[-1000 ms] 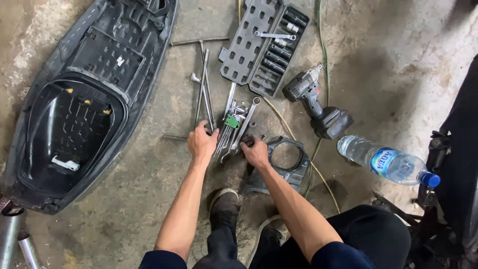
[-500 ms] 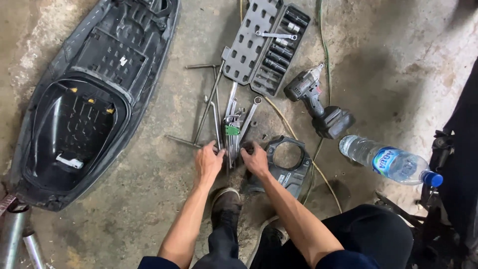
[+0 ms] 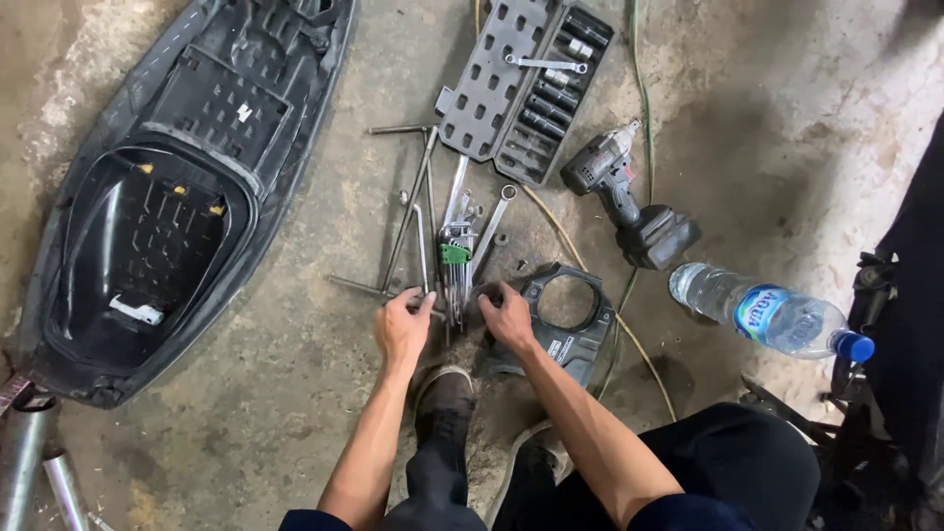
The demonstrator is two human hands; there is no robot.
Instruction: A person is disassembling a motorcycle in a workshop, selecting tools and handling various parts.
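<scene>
- An upturned black motorcycle seat [image 3: 177,187] lies on the concrete floor [image 3: 295,433] at the left, its ribbed plastic underside facing up.
- An open grey socket case [image 3: 521,84] sits at the top centre, with a small ratchet resting across the row of sockets.
- A cordless impact driver [image 3: 629,197] lies on its side right of the case, over a yellow-green hose [image 3: 644,108].
- A clear plastic water bottle [image 3: 772,315] with a blue cap lies further right.
- A black plastic cover [image 3: 570,324] with a round opening rests just right of the hands.
- A bundle of hex keys [image 3: 454,261] in a green holder lies below the case, among T-handle wrenches [image 3: 408,211] and a ring spanner [image 3: 492,226].
- The left hand [image 3: 403,329] rests palm down at the lower ends of the wrenches, fingertips touching them; whether it grasps one cannot be told.
- The right hand [image 3: 508,317] is curled at the cover's left edge beside the hex keys; what it pinches, if anything, is hidden.
</scene>
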